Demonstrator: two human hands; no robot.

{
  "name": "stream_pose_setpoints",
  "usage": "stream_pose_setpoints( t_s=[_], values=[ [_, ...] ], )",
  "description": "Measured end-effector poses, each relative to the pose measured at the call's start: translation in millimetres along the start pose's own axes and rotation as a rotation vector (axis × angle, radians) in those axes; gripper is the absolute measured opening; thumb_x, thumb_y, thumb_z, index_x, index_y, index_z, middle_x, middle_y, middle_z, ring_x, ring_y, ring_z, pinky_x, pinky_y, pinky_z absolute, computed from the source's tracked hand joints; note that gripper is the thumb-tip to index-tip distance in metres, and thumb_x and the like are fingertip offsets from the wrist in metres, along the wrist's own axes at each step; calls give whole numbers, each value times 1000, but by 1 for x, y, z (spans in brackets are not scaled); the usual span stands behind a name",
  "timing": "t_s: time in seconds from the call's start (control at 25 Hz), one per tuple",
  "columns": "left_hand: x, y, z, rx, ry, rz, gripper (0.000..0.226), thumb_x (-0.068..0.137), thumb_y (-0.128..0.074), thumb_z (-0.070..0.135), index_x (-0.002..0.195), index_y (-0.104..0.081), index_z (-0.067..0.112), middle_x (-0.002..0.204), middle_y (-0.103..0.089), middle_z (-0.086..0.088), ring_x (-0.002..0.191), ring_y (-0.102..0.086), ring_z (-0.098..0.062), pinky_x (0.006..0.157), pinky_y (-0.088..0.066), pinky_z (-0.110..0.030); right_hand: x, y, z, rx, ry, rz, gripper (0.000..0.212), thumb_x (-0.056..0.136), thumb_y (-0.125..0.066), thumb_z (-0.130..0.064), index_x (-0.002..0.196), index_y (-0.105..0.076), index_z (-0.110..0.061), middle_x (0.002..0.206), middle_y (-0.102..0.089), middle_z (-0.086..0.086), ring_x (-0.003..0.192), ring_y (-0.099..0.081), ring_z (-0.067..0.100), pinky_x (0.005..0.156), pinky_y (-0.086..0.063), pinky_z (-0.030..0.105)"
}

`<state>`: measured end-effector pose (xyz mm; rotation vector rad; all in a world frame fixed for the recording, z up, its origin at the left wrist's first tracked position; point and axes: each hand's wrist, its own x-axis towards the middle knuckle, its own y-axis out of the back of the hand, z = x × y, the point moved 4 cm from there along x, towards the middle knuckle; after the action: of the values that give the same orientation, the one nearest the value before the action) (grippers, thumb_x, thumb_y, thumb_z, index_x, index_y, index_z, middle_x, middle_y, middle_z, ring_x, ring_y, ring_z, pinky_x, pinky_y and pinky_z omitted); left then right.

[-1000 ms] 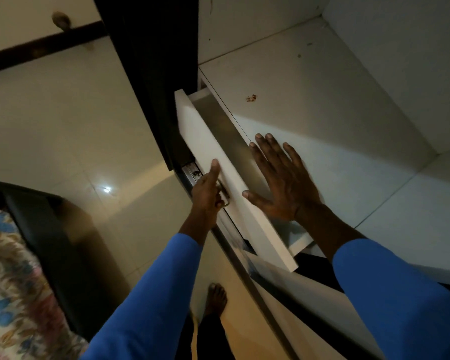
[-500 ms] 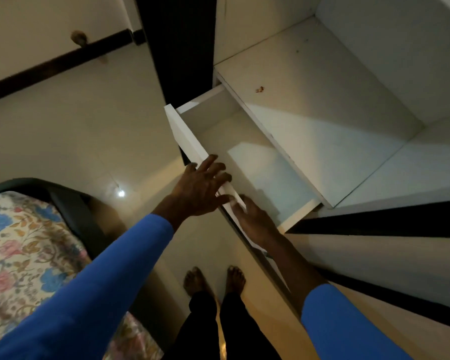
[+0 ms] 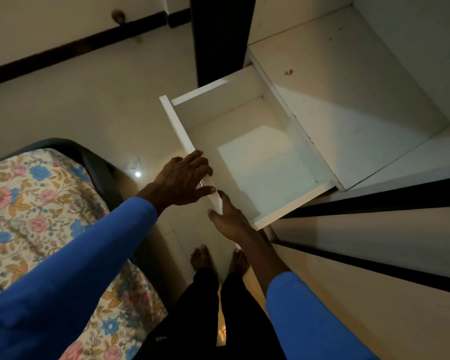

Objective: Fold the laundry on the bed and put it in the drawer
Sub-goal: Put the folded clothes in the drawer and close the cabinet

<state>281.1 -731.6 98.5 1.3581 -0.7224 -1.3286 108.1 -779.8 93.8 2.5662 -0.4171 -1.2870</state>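
Drawer stands pulled out of the white wardrobe. The left hand curls its fingers over the top edge of its front panel; the right hand grips that panel nearer the person, thumb outside. The flowered bed lies left of the drawer.

Open way from above into the drawer, shelf over its back edge, bed nearby left.
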Motion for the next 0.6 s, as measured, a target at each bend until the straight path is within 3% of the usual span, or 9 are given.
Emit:
stream_pose_setpoints(
  t_s=[0.12,0.2,0.28,0.44,0.6],
  values=[
    [-25,-11,-8,2,33,-20,55,100,-45,64,142,-48,28,160,-38,0,159,-16,-25,113,-43,-50,-19,-22,-3,-3,-38,-133,94,98,-64,-50,166,-3,-28,171,-20,6,154,-29,32,119,-32,44],
    [-35,-13,-6,-37,65,-62,58,101,-45,63,146,-45,26,163,-35,-1,159,-13,-25,113,-44,-49,-32,-23,-5,-101,2,-179,98,99,-62,-54,166,3,-26,174,-7,3,158,-19,29,123,-26,44],
    [-49,-3,3,-153,126,-27,66,100,-42,66,152,-38,24,167,-29,-5,160,-10,-26,115,-43,-52,-47,-10,-17,-298,149,-78,93,101,-58,-52,166,3,-25,174,-2,3,159,-13,26,126,-23,45],
    [-102,34,21,-441,329,372,77,98,-31,74,159,-29,28,172,-16,-4,160,-9,-25,117,-37,-56,-77,24,-55,-525,469,218,81,103,-54,-46,165,-6,-26,174,-1,3,160,-8,23,126,-22,44],
    [-188,59,32,-585,583,747,67,100,-39,67,155,-37,29,171,-18,1,157,-21,-23,116,-36,-51,-99,22,-100,-608,749,199,74,102,-55,-39,164,-16,-30,173,-9,1,157,-17,23,123,-30,44]
  ],
)
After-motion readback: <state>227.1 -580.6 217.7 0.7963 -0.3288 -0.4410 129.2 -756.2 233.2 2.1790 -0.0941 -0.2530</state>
